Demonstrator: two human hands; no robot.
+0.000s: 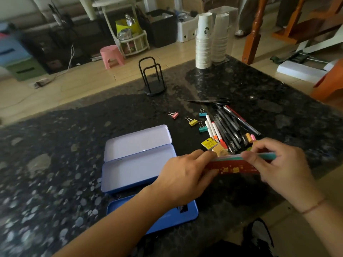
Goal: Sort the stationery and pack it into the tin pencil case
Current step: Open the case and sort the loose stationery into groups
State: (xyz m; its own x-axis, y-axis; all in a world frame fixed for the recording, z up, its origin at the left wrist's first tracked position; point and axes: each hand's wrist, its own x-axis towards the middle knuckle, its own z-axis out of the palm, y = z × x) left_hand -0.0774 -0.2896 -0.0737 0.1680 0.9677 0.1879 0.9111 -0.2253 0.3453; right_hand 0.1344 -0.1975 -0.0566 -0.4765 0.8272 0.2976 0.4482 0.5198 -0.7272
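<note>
An open blue tin pencil case (pixel 137 158) lies on the dark stone table, its pale inside bare. A second blue tin piece (pixel 178 217) lies under my left forearm. My left hand (pixel 185 175) and my right hand (pixel 276 164) both grip a long red box with a teal edge (pixel 235 166), held just above the table to the right of the case. Beyond it lie black pens (pixel 230 125), white markers with orange tips (pixel 213 129), a yellow eraser (pixel 209 143), small blocks (pixel 250 137), several coloured binder clips (pixel 193 122) and scissors (pixel 213 101).
A black wire stand (pixel 153 78) sits at the table's far side. Two stacks of paper cups (pixel 204 41) stand at the far right corner. The table's right edge runs close beside my right wrist. A pink stool (pixel 111 55) is on the floor beyond.
</note>
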